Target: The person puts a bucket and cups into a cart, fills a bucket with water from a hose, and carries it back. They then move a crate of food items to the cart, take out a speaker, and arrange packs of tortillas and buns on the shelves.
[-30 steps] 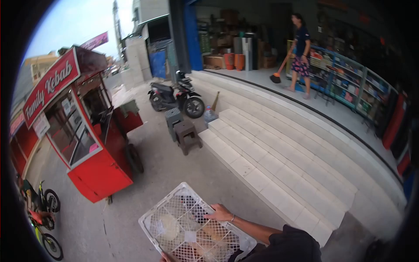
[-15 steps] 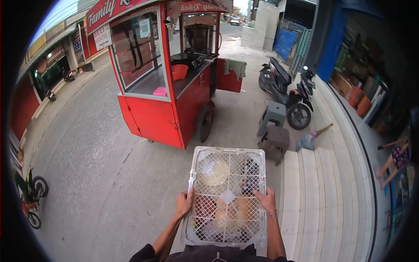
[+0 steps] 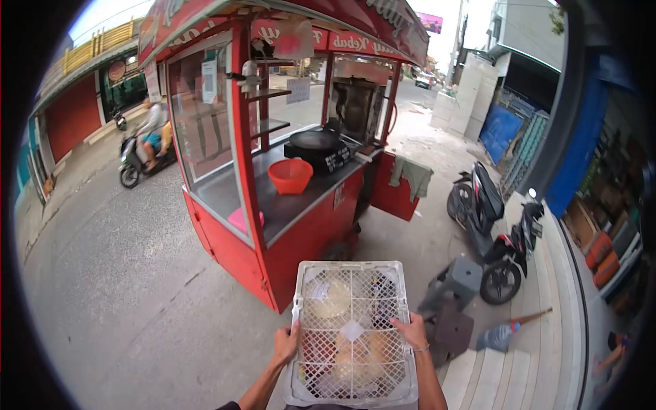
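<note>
Both my hands carry a white plastic crate (image 3: 352, 265) with a lattice lid, held level in front of my body. My left hand (image 3: 285, 343) grips its left side, thumb up along the edge. On the opposite side, my right hand (image 3: 411, 333) is closed round the edge with its thumb on the lid. Through the mesh I make out a pale round stack (image 3: 328, 298) in a bag, brownish bread-like pieces (image 3: 359, 352), something red at the lower left and dark packets at the upper right. The mesh blurs their details.
A red kebab cart (image 3: 301, 256) stands just ahead, bearing a red basin (image 3: 290, 176), a black pan (image 3: 314, 140) and a pink item (image 3: 244, 220). To the right are plastic stools (image 3: 459, 283), a parked motorbike (image 3: 495, 239), a water bottle (image 3: 495, 337) and tiled steps (image 3: 502, 376). A rider (image 3: 149, 130) passes left.
I have come closer to the cart, which now looms larger with its counter in fuller view. The crate stays in both hands. A motorbike rider has appeared on the road at left.
</note>
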`<state>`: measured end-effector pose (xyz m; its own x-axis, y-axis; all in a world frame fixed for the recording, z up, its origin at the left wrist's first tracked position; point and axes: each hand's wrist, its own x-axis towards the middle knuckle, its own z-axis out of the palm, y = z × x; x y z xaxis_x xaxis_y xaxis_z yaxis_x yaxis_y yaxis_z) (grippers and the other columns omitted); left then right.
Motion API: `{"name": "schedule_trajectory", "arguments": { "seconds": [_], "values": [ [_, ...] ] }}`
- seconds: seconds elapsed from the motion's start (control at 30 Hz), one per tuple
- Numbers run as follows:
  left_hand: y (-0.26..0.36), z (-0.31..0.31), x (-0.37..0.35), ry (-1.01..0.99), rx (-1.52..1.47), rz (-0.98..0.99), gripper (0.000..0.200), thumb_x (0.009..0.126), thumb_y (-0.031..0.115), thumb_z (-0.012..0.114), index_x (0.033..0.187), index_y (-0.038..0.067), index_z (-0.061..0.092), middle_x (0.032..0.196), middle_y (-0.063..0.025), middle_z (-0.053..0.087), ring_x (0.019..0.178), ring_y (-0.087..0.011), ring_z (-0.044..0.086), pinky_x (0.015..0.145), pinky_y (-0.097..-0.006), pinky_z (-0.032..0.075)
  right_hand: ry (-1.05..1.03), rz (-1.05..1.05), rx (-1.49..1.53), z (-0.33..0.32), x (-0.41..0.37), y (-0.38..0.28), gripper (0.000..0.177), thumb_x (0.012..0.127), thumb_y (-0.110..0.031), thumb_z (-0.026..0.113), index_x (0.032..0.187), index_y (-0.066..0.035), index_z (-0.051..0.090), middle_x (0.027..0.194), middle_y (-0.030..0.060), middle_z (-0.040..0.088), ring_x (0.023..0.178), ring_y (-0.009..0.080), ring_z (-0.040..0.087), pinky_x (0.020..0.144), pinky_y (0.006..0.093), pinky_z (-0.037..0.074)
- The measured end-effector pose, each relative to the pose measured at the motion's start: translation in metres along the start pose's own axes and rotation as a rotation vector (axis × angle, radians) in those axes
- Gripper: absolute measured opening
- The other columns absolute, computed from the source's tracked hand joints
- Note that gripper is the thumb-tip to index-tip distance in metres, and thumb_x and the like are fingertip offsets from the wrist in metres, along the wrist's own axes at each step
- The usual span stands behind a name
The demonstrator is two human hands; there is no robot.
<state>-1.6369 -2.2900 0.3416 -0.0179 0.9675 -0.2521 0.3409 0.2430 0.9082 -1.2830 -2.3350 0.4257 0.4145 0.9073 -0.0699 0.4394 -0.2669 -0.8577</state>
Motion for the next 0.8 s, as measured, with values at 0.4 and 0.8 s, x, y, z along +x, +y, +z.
{"name": "schedule_trajectory", "arguments": {
  "seconds": [0.4,0.8],
  "values": [
    [-0.023,0.086,-0.090,0.415,-0.280,0.092,0.056,0.095,0.045,0.044,0.080,-0.006,0.062,0.063,0.0005,0.052,0.058,-0.0095,0.043,0.052,-0.0304,0.036,-0.268,-0.289,0.238,-0.003,0.067,0.079,0.025,0.082,-0.025,0.071,0.081,-0.001,0.066,0.064,-0.0031,0.056,0.060,0.0036,0.047,0.054,0.0252,0.040],
    [-0.014,0.169,-0.143,0.908,-0.271,-0.112,0.050,0.095,0.042,0.045,0.078,-0.002,0.062,0.062,0.0020,0.047,0.058,-0.0085,0.039,0.052,-0.0305,0.033,-0.686,-0.391,0.266,0.016,0.148,0.100,0.032,0.083,-0.030,0.068,0.088,0.001,0.067,0.059,0.0032,0.058,0.054,0.0083,0.050,0.053,0.0295,0.041]
  ]
}}
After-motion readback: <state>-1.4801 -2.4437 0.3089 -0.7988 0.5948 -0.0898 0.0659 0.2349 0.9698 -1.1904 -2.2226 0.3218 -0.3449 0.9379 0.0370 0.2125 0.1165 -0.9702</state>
